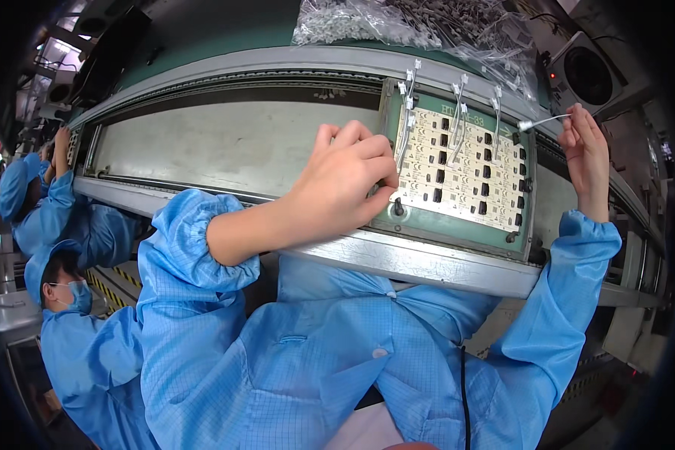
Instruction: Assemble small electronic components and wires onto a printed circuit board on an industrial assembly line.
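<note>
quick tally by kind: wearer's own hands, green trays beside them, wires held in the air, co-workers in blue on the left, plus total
Hands: 2, left hand and right hand
Green tray: 1
Held wire: 1
Co-workers: 2, nearer co-worker and farther co-worker
Total: 6

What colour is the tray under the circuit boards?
The tray is green; the head view shows it.

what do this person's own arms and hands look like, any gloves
The left sleeve and right sleeve are bright blue with a fine grid pattern and gathered cuffs. The left hand and right hand are gloveless, with no rings or wristbands visible.
</note>
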Demonstrator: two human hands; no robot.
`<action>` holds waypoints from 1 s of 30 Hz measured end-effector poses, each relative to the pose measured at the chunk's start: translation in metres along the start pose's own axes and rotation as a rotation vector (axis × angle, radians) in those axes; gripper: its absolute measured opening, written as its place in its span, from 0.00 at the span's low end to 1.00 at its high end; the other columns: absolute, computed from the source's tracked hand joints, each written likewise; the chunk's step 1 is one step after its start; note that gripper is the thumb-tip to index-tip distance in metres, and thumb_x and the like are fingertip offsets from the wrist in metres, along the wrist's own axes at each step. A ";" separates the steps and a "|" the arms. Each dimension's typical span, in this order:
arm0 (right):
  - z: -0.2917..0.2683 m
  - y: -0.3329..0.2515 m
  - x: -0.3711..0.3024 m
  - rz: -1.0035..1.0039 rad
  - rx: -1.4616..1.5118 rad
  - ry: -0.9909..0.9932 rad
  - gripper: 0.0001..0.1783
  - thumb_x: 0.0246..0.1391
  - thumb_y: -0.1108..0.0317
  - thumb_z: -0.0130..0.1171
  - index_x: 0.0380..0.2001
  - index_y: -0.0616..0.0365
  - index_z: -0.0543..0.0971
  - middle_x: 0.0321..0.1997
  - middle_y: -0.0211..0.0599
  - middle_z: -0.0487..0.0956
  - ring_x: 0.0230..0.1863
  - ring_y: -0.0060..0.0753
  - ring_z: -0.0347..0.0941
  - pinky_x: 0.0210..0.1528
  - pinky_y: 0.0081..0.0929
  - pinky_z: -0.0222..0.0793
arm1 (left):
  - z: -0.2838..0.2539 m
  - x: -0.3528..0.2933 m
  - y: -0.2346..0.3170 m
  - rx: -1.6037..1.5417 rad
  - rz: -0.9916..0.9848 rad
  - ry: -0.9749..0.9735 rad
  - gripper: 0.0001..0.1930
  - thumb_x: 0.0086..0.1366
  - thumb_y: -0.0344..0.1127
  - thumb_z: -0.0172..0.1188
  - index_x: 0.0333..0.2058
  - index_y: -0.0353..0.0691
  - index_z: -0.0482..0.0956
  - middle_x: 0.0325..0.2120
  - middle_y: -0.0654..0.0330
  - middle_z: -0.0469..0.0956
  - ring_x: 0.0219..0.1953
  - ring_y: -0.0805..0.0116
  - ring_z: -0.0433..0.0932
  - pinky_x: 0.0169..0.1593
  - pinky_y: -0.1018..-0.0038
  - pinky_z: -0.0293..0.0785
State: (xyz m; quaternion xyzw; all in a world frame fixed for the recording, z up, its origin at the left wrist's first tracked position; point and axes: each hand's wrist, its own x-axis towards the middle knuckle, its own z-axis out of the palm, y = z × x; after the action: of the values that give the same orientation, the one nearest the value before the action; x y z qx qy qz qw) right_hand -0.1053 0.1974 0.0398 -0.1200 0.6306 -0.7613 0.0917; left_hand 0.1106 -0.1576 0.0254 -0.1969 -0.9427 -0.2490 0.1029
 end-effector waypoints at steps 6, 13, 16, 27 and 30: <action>-0.009 0.000 -0.008 -0.032 0.107 -0.115 0.12 0.70 0.62 0.54 0.46 0.60 0.76 0.29 0.25 0.73 0.24 0.13 0.63 0.31 0.13 0.63 | 0.005 0.000 0.006 0.146 0.111 0.084 0.05 0.53 0.29 0.66 0.30 0.46 0.81 0.35 0.69 0.76 0.46 0.63 0.71 0.54 0.57 0.59; 0.015 -0.006 -0.035 -0.072 0.004 -0.094 0.13 0.69 0.63 0.55 0.48 0.60 0.76 0.43 0.37 0.83 0.44 0.24 0.80 0.49 0.20 0.72 | 0.009 -0.014 0.013 0.376 0.263 0.063 0.12 0.48 0.30 0.66 0.35 0.44 0.84 0.37 0.67 0.76 0.46 0.62 0.73 0.53 0.52 0.61; 0.025 -0.009 -0.057 -0.100 -0.168 -0.091 0.11 0.68 0.65 0.55 0.47 0.62 0.76 0.47 0.43 0.83 0.49 0.31 0.81 0.56 0.26 0.71 | -0.010 -0.006 0.013 0.250 0.215 -0.087 0.12 0.53 0.30 0.64 0.38 0.44 0.85 0.39 0.65 0.77 0.47 0.60 0.73 0.54 0.57 0.63; 0.063 0.014 -0.100 -0.396 -0.723 -0.055 0.04 0.67 0.78 0.51 0.42 0.68 0.73 0.45 0.45 0.85 0.49 0.29 0.82 0.49 0.22 0.75 | -0.026 0.240 -0.136 0.452 -0.140 0.138 0.13 0.62 0.36 0.56 0.44 0.52 0.85 0.44 0.58 0.83 0.51 0.54 0.79 0.51 0.59 0.75; 0.057 0.016 -0.099 -0.413 -0.718 -0.037 0.05 0.66 0.79 0.52 0.42 0.69 0.74 0.44 0.45 0.85 0.49 0.30 0.82 0.49 0.21 0.75 | -0.016 0.258 -0.167 0.733 0.050 0.121 0.16 0.63 0.38 0.57 0.48 0.57 0.82 0.46 0.59 0.83 0.49 0.51 0.80 0.52 0.56 0.75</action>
State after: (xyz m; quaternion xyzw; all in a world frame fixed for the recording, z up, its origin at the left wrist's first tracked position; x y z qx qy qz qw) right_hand 0.0059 0.1696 0.0275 -0.2820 0.8170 -0.4931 -0.0996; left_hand -0.1906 -0.2163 0.0428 -0.1550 -0.9564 0.0964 0.2280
